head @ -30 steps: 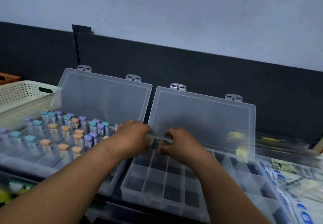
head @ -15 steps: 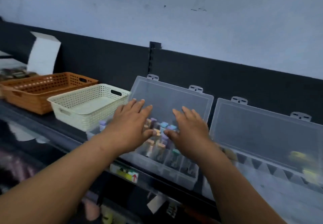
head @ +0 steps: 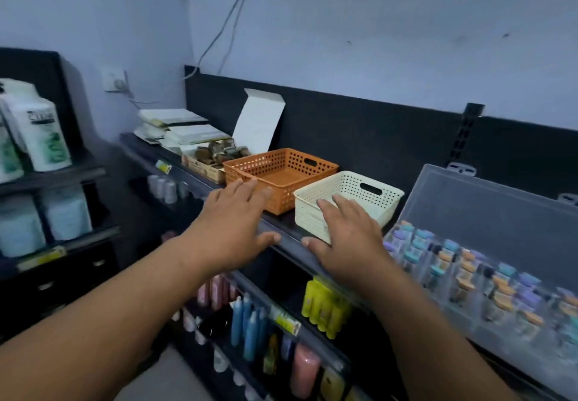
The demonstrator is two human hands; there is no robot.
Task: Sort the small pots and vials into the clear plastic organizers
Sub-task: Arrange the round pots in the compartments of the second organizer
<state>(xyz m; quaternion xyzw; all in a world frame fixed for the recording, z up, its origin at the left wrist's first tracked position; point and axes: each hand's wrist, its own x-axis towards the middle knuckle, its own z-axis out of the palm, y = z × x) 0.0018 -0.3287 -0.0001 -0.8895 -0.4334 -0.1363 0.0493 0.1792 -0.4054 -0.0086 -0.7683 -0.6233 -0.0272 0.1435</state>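
Two bare forearms rise from the bottom corners of the frame and meet near the middle. The left hand (head: 231, 232) and the right hand (head: 347, 241) are both spread flat, palms down, fingers straight and slightly apart, thumbs pointing at each other with a small gap between them; neither holds anything.

Below the hands, in the lower centre, the under-shelves carry yellow bottles (head: 325, 307), blue tubes (head: 247, 325) and a pink bottle (head: 303, 369).

The hands hang over the front edge of the dark shelf (head: 283, 224). The left hand's fingertips reach toward the orange basket (head: 250, 169). The right hand's fingers lie in front of the near wall of the cream basket (head: 391, 200), which stands just beside the orange one on its right; whether they touch it cannot be told.

At the right of the frame the clear organizer (head: 500, 347) lies on the same shelf with its lid (head: 488, 213) tilted back against the black panel. Its compartments hold rows of upright vials (head: 463, 272) with teal, purple and orange caps, somewhat blurred.

Behind the orange basket stands an open cardboard box (head: 259, 122) with its white flap up, then stacks of flat packets (head: 175, 125). At the far left, white packs (head: 37, 131) stand on another shelf, and a wall socket (head: 114, 80) sits on the pale wall in the upper left.
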